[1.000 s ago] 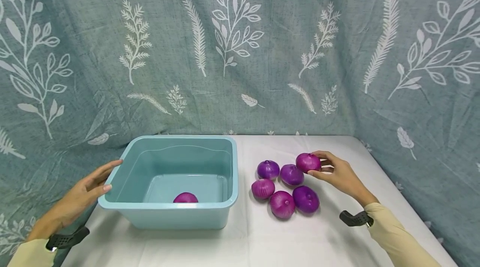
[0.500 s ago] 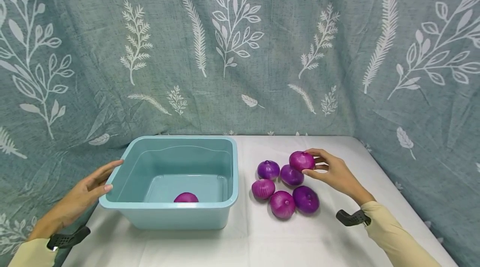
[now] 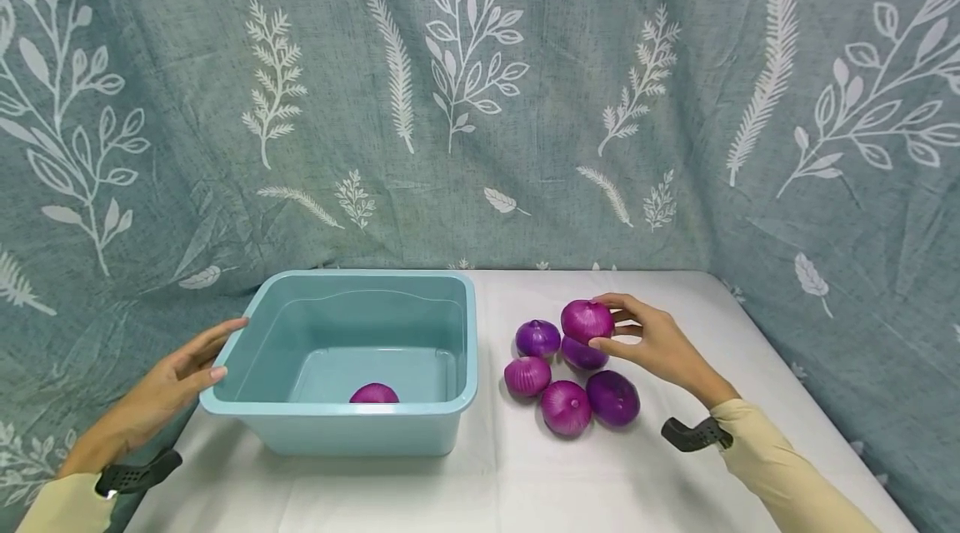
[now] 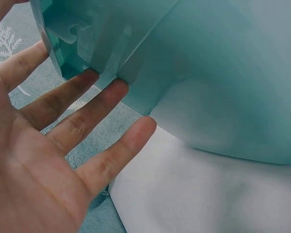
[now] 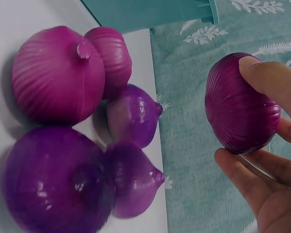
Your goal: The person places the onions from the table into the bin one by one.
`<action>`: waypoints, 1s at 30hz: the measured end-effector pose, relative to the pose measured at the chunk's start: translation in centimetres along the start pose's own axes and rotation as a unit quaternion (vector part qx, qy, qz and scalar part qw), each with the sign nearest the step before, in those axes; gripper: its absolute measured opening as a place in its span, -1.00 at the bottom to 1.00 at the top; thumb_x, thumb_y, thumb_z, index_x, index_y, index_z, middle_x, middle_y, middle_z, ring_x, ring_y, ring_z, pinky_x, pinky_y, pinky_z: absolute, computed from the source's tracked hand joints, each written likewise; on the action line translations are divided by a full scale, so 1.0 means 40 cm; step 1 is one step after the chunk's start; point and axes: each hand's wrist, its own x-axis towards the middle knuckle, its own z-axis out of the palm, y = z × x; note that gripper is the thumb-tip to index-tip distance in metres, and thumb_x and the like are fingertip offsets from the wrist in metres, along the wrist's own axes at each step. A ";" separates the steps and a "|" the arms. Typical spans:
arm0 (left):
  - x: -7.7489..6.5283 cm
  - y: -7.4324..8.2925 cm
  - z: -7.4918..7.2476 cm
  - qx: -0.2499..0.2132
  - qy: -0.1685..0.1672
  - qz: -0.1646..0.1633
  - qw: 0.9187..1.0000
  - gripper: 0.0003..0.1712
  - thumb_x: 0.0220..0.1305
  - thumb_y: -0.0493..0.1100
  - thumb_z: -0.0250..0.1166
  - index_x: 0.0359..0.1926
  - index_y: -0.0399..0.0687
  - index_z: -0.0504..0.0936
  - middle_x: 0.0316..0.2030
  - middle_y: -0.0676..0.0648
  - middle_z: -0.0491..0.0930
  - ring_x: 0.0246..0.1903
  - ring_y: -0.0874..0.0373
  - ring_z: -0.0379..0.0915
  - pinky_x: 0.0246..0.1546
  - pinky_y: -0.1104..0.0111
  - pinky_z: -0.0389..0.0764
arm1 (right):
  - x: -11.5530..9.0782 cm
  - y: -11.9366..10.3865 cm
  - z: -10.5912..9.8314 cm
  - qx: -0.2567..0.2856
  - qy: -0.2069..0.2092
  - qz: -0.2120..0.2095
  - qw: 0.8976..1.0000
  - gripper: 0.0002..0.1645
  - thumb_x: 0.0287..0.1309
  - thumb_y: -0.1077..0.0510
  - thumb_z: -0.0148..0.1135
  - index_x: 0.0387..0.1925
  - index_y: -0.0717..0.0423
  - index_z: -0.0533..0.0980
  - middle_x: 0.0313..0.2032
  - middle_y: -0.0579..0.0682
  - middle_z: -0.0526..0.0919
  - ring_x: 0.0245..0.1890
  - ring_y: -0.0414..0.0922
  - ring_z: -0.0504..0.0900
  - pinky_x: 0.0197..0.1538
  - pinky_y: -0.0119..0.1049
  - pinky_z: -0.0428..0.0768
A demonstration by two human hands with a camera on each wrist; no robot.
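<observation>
My right hand (image 3: 651, 343) pinches a magenta red onion (image 3: 587, 321) between thumb and fingers, raised above the table. In the right wrist view the held onion (image 5: 242, 103) hangs in front of the cloth, apart from the others. Several more red onions (image 3: 566, 408) lie clustered just below and left of that hand, some magenta, some deep violet. On the left, my left hand (image 3: 168, 391) touches the rim of a pale teal basin (image 3: 337, 433). The left wrist view has its fingers nearly straight against the outer wall. One red onion (image 3: 375, 394) sits inside the basin, partly hidden by the front wall.
A white cloth (image 3: 517, 500) covers the table, whose right edge (image 3: 810, 400) slopes away beside my right arm. Behind and at both sides hangs a grey-green curtain (image 3: 495, 216) with white leaf prints. The basin's right wall stands close to the onion cluster.
The onion in my right hand has moved left, from the right side of the cluster to above its rear onion. The left hand and basin stay in place.
</observation>
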 end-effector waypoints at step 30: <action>0.001 -0.005 0.000 0.005 0.009 0.010 1.000 -0.26 0.64 -0.30 -0.05 0.68 0.14 -0.06 0.61 0.07 -0.14 0.31 0.67 0.02 0.08 0.59 0.40 | 0.081 -0.102 0.089 0.046 -0.033 -0.039 0.998 -0.27 0.12 0.01 0.59 0.31 -0.06 0.50 0.16 -0.11 0.62 0.04 -0.04 0.66 0.10 -0.19 0.65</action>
